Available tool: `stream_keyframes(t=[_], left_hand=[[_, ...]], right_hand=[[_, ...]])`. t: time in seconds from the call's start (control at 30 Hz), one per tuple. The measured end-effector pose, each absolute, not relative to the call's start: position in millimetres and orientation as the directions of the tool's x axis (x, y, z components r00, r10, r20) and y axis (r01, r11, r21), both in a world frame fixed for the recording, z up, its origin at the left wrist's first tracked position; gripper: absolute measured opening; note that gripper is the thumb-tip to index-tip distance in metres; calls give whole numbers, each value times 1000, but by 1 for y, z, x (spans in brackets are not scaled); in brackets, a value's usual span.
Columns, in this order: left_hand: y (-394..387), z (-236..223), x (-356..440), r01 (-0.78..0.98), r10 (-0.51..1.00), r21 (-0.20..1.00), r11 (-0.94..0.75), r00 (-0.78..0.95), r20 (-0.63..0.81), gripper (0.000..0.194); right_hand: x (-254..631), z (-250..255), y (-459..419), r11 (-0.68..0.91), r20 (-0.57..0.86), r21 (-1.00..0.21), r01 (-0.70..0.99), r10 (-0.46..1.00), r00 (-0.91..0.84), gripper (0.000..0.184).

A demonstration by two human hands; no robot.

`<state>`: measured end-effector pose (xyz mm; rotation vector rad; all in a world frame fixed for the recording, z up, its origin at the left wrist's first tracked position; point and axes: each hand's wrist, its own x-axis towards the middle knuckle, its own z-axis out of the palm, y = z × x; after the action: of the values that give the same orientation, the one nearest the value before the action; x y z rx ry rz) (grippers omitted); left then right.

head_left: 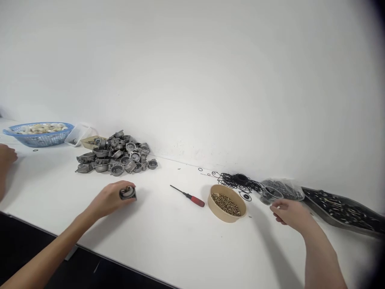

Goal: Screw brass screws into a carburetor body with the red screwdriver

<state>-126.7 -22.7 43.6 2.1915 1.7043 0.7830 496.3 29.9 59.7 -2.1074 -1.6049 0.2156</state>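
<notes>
My left hand [112, 198] rests on the white table [168, 237] with its fingers closed round a small grey metal housing [128, 193]. Behind it lies a heap of the same grey metal housings [116, 157]. My right hand [289, 213] hovers low over the table at the right, fingertips pinched on something small and pale that I cannot make out. It is just in front of a clear plastic bag of black parts [281, 190] and right of a tan bowl of brass screws [227, 203].
A red-handled screwdriver [188, 196] lies between my hands. A tangle of black O-rings [239, 182] sits behind the bowl. A metal tray of dark parts [343, 209] is far right. A blue basket [39, 133] stands far left, where another person's hand [6, 156] shows.
</notes>
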Motion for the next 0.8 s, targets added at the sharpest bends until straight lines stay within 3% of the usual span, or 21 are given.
stream_keyframes(t=[0.07, 0.2, 0.43, 0.53, 0.67, 0.7, 0.8], left_hand=[[-18, 44, -99, 744, 908, 522, -417, 324, 265, 41], [-2, 36, -48, 670, 840, 511, -538, 477, 259, 41], [14, 22, -5, 605, 760, 475, -639, 592, 268, 50], [12, 20, -6, 600, 745, 457, -657, 611, 269, 62], [26, 41, -28, 596, 704, 400, -696, 675, 220, 96], [35, 50, -39, 663, 744, 353, -660, 642, 185, 97], [72, 77, -85, 874, 903, 229, -428, 405, 142, 77]], right_hand=[[479, 62, 35, -158, 261, -444, 882, 919, 296, 19], [415, 56, 39, 39, 422, -424, 905, 893, 159, 30], [330, 27, 20, 383, 561, -346, 856, 816, -138, 30], [322, 20, 19, 436, 571, -339, 833, 800, -186, 29], [324, 18, 22, 438, 571, -343, 831, 800, -185, 23], [325, 18, 22, 432, 573, -345, 833, 800, -178, 22], [329, 20, 25, 424, 582, -345, 837, 796, -164, 21]])
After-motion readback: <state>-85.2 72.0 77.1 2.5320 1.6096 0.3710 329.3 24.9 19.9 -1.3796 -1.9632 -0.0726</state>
